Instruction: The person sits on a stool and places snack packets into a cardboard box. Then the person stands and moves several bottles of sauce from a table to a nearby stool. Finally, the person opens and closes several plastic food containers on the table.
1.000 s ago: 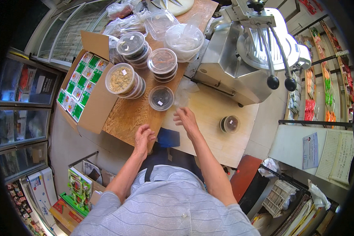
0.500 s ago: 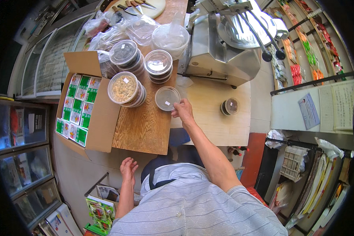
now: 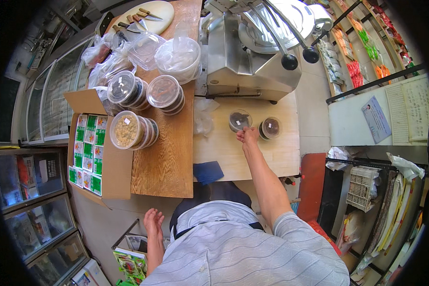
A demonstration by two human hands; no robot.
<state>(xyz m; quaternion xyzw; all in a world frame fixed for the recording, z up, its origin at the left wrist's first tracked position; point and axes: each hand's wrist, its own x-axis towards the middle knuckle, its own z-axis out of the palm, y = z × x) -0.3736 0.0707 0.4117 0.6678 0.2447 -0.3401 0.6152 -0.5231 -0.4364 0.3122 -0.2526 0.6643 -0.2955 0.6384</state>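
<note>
My right hand (image 3: 248, 136) reaches over the pale board, its fingers closed on the near edge of a round clear plastic tub (image 3: 239, 125) with dark contents and a small white label. Just right of it stands a short stack of similar lidded tubs (image 3: 270, 127), also dark inside. On the brown wooden table to the left are several stacked tubs: a stack topped by a tub of pale beige pieces (image 3: 126, 129), and two others with clear lids (image 3: 163, 90) (image 3: 121, 86). Down beside my body hangs my left hand (image 3: 153, 222), its fingers loosely apart and holding nothing.
An open cardboard box (image 3: 117, 178) of green-and-white packets sits at the left table edge. A metal slicer (image 3: 250, 76) with black-knobbed levers stands behind the board. A white bowl (image 3: 194, 71), plastic bags (image 3: 110, 66) and knives on a round chopping board (image 3: 164, 24) lie farther back.
My right hand has carried the tub rightward from the brown table onto or over the pale board, beside the short stack. The view has shifted; my left hand still hangs low.
</note>
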